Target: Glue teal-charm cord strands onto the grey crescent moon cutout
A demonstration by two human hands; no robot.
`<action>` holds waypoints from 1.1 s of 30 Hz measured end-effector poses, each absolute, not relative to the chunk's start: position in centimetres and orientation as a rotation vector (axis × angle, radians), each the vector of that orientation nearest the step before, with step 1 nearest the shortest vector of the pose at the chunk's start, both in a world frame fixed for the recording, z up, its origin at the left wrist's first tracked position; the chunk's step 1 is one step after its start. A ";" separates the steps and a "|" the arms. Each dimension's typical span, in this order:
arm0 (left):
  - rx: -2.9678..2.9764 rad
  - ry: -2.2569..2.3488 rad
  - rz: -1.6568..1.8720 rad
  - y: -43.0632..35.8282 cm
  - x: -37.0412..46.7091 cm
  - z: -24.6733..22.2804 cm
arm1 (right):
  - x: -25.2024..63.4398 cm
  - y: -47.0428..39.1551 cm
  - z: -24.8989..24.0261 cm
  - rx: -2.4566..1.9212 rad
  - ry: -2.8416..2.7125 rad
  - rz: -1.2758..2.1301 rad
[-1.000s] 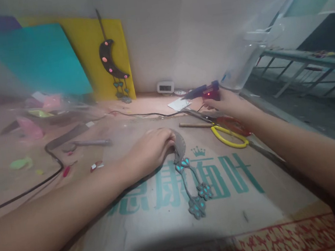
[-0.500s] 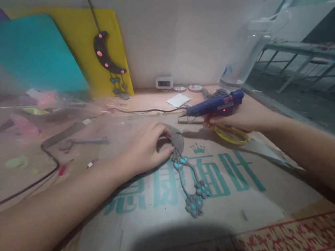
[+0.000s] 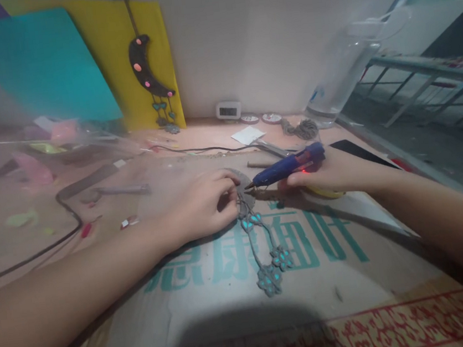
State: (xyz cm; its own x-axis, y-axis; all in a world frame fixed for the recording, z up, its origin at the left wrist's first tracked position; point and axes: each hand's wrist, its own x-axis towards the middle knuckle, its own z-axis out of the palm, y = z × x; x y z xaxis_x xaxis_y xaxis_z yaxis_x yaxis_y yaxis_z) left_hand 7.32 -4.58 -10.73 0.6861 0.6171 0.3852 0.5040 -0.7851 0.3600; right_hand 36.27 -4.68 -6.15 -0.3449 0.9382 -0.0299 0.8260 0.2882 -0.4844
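My left hand (image 3: 212, 201) lies on the cardboard (image 3: 189, 317), its thumb and fingers closed on the left side of a grey felt-like disc (image 3: 245, 190). From the disc, cords run toward me with small turquoise-inlaid hearts and two grey flower charms (image 3: 269, 279) at the ends. My right hand (image 3: 319, 177) is wrapped round a blue hot glue gun (image 3: 287, 166) with a lit red light. Its nozzle points left and is at the disc's right part; whether it touches cannot be made out. A yellow ring, likely a tape roll (image 3: 325, 191), is partly hidden below my right hand.
A dark moon-shaped hanging ornament (image 3: 142, 66) leans on a yellow board (image 3: 103, 37) behind. Along the wall stand a small digital clock (image 3: 228, 110), a coil of grey cord (image 3: 302, 129) and a clear plastic jug (image 3: 330, 84). A dark cable (image 3: 72, 211) crosses the left side.
My right hand has brought the glue gun left and down, its nozzle now at the disc. Scissors and cord behind it show more. My left hand stays at the disc.
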 end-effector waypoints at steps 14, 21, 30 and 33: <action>2.618 0.868 0.681 -4.5 7.2 -10.8 | 35.3 -5.3 -6.3 -1.560 -2.296 0.541; 2.565 0.742 0.580 -4.4 6.8 -10.5 | 35.1 -5.6 -6.1 -1.556 -2.298 0.546; 2.546 0.704 0.586 -4.1 6.8 -10.5 | 34.8 -5.7 -6.2 -1.527 -2.279 0.551; 2.541 0.709 0.573 -4.1 6.8 -10.5 | 34.8 -5.7 -6.2 -1.519 -2.287 0.573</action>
State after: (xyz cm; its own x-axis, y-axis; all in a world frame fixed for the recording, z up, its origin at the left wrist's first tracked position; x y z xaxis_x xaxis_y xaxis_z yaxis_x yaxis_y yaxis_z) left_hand 6.77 -4.14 -10.51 0.7829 0.5615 0.2681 0.3798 -0.7726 0.5088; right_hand 34.79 -5.67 -6.24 -0.3733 0.9261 0.0545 0.7910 0.3484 -0.5029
